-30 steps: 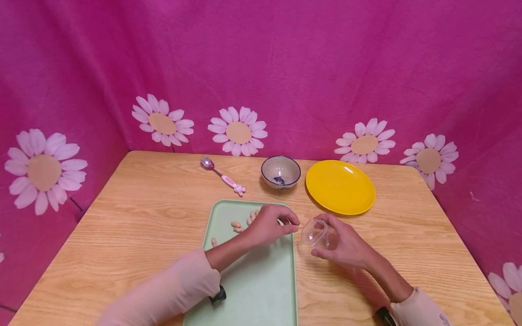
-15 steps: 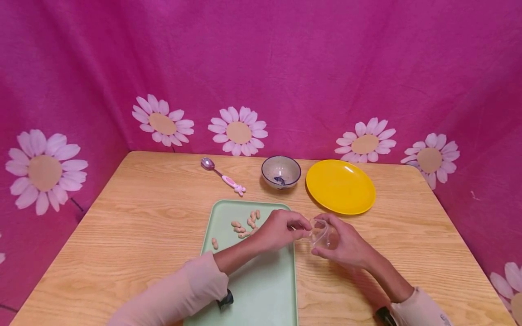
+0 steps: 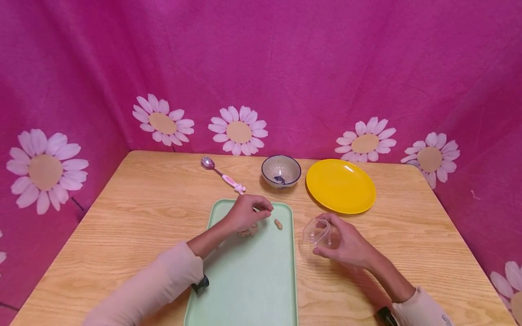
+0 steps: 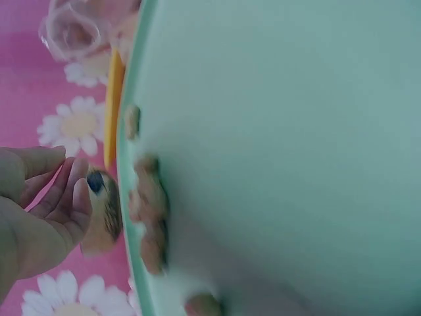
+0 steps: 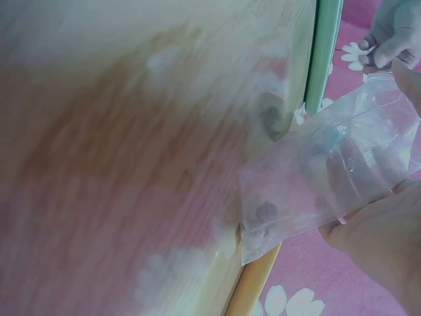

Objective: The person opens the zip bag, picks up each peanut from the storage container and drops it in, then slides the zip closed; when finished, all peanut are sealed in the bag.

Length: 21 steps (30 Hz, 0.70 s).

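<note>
My left hand (image 3: 246, 213) hovers over the far part of the green tray (image 3: 253, 280), thumb and fingers loosely bent; in the left wrist view nothing shows between the fingertips of this hand (image 4: 49, 214). Beneath it lie several peanuts (image 3: 248, 232), partly hidden by the hand. A lone peanut (image 3: 278, 224) rests by the tray's right side. To the right of the tray, my right hand (image 3: 348, 244) grips a clear plastic cup (image 3: 315, 232), tilted with its mouth toward the left. The right wrist view shows fingers around the cup (image 5: 329, 164); whether it holds anything, I cannot tell.
Behind the tray stands a patterned bowl (image 3: 280, 172), with a yellow plate (image 3: 340, 186) to its right. A spoon with a pink rabbit handle (image 3: 233, 183) lies at the back left on the wooden table (image 3: 134, 213). Pink flowered cloth (image 3: 302, 77) surrounds the table's back and sides.
My left hand went in to the cup's mouth, then moved back left over the tray, uncovering the lone peanut. The right hand and cup have stayed nearly still.
</note>
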Each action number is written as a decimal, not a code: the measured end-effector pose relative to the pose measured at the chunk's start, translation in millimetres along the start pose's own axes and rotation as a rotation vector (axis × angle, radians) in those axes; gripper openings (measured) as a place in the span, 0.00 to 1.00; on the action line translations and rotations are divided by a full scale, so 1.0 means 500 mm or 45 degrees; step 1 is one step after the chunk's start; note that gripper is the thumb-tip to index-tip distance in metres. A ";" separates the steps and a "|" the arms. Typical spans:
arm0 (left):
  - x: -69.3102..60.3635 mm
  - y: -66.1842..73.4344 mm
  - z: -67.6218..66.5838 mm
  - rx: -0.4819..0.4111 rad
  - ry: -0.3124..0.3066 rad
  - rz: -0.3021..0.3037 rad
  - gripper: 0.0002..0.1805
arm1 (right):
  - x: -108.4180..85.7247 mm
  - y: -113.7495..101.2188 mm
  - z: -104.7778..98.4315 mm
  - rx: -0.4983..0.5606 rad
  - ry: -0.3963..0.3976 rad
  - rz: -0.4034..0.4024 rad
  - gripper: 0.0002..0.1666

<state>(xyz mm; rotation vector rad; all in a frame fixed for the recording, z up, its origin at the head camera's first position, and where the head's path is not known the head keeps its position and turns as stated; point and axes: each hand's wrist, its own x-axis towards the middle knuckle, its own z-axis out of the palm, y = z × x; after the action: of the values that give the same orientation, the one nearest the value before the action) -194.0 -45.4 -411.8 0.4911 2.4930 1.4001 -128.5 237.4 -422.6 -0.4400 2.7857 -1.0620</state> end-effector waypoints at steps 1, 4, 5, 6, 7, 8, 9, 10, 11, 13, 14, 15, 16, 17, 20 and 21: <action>0.001 -0.006 -0.006 0.017 0.017 -0.023 0.07 | 0.000 0.000 0.000 -0.001 0.001 -0.002 0.40; 0.006 -0.026 -0.018 0.049 0.057 -0.075 0.07 | 0.000 0.000 0.000 -0.002 0.000 -0.002 0.41; 0.007 -0.032 -0.021 0.064 0.066 -0.089 0.07 | 0.000 0.000 0.000 0.000 -0.003 0.000 0.41; 0.008 -0.037 -0.024 0.077 0.075 -0.100 0.07 | 0.001 -0.001 0.000 0.000 -0.005 0.003 0.41; 0.009 -0.041 -0.027 0.087 0.084 -0.112 0.07 | 0.001 -0.001 0.000 0.000 -0.010 0.008 0.41; 0.011 -0.046 -0.029 0.103 0.094 -0.118 0.07 | 0.001 -0.001 0.000 -0.002 -0.014 0.012 0.41; 0.012 -0.050 -0.031 0.125 0.105 -0.124 0.07 | 0.001 -0.001 -0.001 -0.002 -0.016 0.014 0.41; 0.013 -0.053 -0.033 0.147 0.117 -0.129 0.07 | 0.002 -0.001 -0.001 -0.003 -0.019 0.017 0.41; 0.014 -0.055 -0.034 0.169 0.127 -0.134 0.07 | 0.002 0.000 -0.001 -0.005 -0.022 0.021 0.41; 0.015 -0.058 -0.036 0.196 0.140 -0.150 0.07 | 0.002 0.000 -0.001 -0.005 -0.029 0.025 0.41; 0.015 -0.058 -0.035 0.206 0.138 -0.158 0.07 | 0.003 0.001 -0.001 -0.005 -0.030 0.026 0.41; 0.015 -0.058 -0.035 0.208 0.133 -0.172 0.07 | 0.003 0.001 -0.001 -0.005 -0.031 0.026 0.41; 0.015 -0.058 -0.034 0.211 0.127 -0.179 0.07 | 0.003 0.001 -0.001 -0.005 -0.027 0.021 0.41; 0.015 -0.058 -0.033 0.214 0.121 -0.180 0.07 | 0.003 0.001 -0.001 -0.005 -0.023 0.015 0.41; 0.014 -0.059 -0.028 0.224 0.115 -0.156 0.05 | 0.003 0.001 -0.002 -0.009 -0.002 -0.011 0.41; 0.014 -0.059 -0.026 0.225 0.113 -0.144 0.04 | 0.002 0.002 -0.002 -0.010 0.005 -0.019 0.41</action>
<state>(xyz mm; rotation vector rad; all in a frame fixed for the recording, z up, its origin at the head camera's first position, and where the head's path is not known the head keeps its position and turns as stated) -210.5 -67.0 -430.7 0.3213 2.6845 1.1911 -130.1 238.1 -422.6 -0.4614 2.7954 -1.0560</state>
